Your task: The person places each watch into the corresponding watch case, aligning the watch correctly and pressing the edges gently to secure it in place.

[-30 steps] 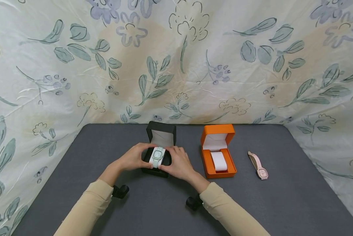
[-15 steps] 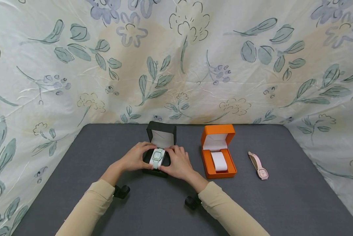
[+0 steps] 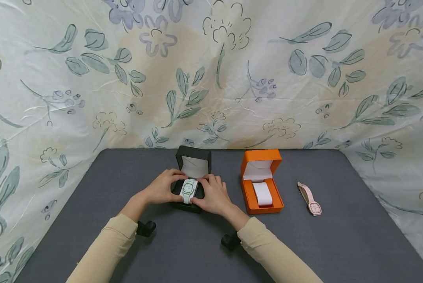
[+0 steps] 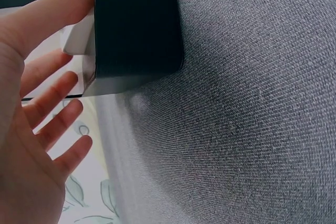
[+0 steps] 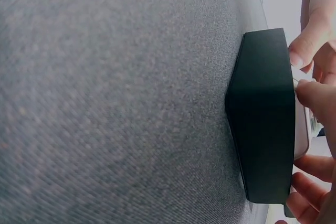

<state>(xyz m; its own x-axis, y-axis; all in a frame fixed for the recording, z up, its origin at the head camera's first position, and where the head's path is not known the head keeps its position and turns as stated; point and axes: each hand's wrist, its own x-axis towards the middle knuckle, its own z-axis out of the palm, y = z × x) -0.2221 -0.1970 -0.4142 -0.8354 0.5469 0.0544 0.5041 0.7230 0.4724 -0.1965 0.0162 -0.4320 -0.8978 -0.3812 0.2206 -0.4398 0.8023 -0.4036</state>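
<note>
A pale mint watch [image 3: 188,188] is wrapped round a white cushion [image 4: 80,38] in the open dark box [image 3: 193,151]. My left hand [image 3: 162,188] pinches the cushion from the left, thumb at the near end and forefinger at the far end. From the other side, my right hand [image 3: 214,195] holds it the same way. The left wrist view shows the left thumb [image 4: 52,14] at the box rim, the other fingers spread behind. In the right wrist view both thumbs meet over the box's near wall [image 5: 265,114]. The watch face is hidden there.
Right of the hands stands an open orange box [image 3: 246,196] with a bare white cushion [image 3: 262,193] inside. A pink watch [image 3: 310,199] lies farther right on the grey tabletop [image 3: 352,236]. Behind the table hangs a floral cloth [image 3: 232,110].
The watch and its cushion have shifted slightly down and toward the near side within the dark box. Both hands keep their grip and hardly move; the orange box and pink watch stay put.
</note>
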